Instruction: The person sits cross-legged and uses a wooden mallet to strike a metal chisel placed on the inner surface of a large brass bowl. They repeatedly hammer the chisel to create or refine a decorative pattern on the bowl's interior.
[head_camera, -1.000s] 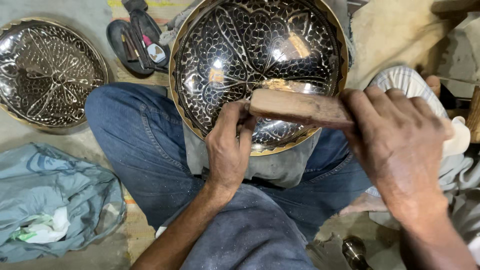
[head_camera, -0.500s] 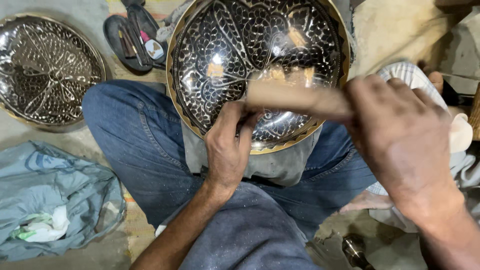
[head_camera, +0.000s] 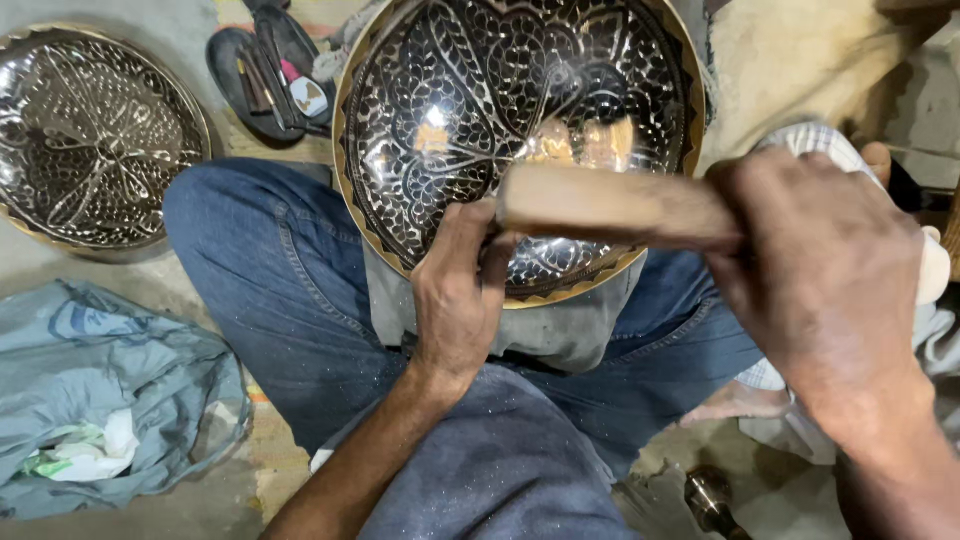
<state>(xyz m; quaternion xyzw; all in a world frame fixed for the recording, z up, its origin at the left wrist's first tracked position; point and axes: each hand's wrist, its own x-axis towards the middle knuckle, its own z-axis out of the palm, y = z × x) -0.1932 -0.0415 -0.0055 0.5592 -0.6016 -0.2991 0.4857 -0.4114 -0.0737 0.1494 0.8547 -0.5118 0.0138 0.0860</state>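
On the lap, engraved metal bowl (head_camera: 520, 110), left hand (head_camera: 462, 290) pinched at its rim, right hand (head_camera: 820, 270) gripping wooden mallet (head_camera: 610, 205).

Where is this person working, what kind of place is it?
Probably a small metal craft workshop, with the work done sitting on the floor. An engraved metal bowl rests on the lap, the right hand holds a wooden mallet, and a second patterned bowl lies nearby.

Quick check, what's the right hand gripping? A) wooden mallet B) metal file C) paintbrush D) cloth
A: the right hand is closed round the end of a wooden mallet held across the engraved bowl, while the left hand rests at the bowl's lower rim.
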